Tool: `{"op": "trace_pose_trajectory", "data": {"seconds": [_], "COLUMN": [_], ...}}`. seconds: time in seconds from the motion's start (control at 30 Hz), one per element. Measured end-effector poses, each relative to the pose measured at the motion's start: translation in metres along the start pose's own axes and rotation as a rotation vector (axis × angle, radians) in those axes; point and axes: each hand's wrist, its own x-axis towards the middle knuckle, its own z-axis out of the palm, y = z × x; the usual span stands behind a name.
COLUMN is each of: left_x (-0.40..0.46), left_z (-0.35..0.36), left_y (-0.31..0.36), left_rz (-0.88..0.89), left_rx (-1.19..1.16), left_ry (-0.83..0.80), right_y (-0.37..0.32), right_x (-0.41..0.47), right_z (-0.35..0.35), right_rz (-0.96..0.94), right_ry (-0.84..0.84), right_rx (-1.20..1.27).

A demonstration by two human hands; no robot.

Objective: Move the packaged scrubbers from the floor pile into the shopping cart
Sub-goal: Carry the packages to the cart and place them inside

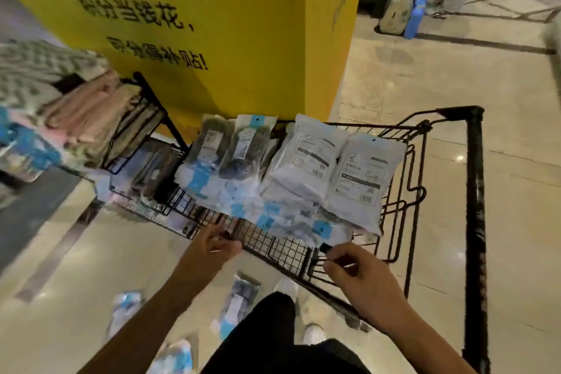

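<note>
Head view: while I stand over the shopping cart (473, 191), both my hands reach to its near edge.
Left hand (217, 244): fingers curled loosely just at the cart's near wire rim; motion blur keeps me from telling whether they grip the wire or merely touch it.
Right hand (355, 267): fingers bent inward, tips drawn together near the wire rim and a small dark tab; I cannot tell whether they pinch anything.
Packaged scrubbers in cart (239, 146): dark scrubbers in clear bags with blue header cards, leaning upright at the far side and lying flat across the cart's basket toward me.
White packets (334, 167): two pale pouches with printed labels, side by side at the right of the basket, resting on top of the scrubber bags.
Floor pile (239, 300): several blue-and-clear scrubber packs scattered on the floor by my feet, below the cart's near edge; blurred.
Yellow pillar (243, 24): stands just beyond the cart, printed with dark lettering.
Side rack (91, 118): black wire rack at the left, holding folded pinkish cloths.
Floor (425, 85): glossy beige tiles.
</note>
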Motion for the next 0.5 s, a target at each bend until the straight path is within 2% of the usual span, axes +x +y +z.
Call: {"op": "trace_pose_trajectory", "data": {"seconds": [0.27,0.5], "left_x": [-0.110,-0.186], "left_z": [-0.036,-0.064], "left_y": [-0.126,-0.215], "left_rz": [-0.218,-0.347], "left_rx": [-0.089,-0.153], "left_ry": [0.225,0.422], "right_y": [0.007,-0.011], "right_x": [-0.014,-0.030], "right_z": [0.040,0.101], "right_rz": [-0.165,-0.200], "right_ry": [-0.238,-0.459], "right_rx": [-0.166,-0.301]}}
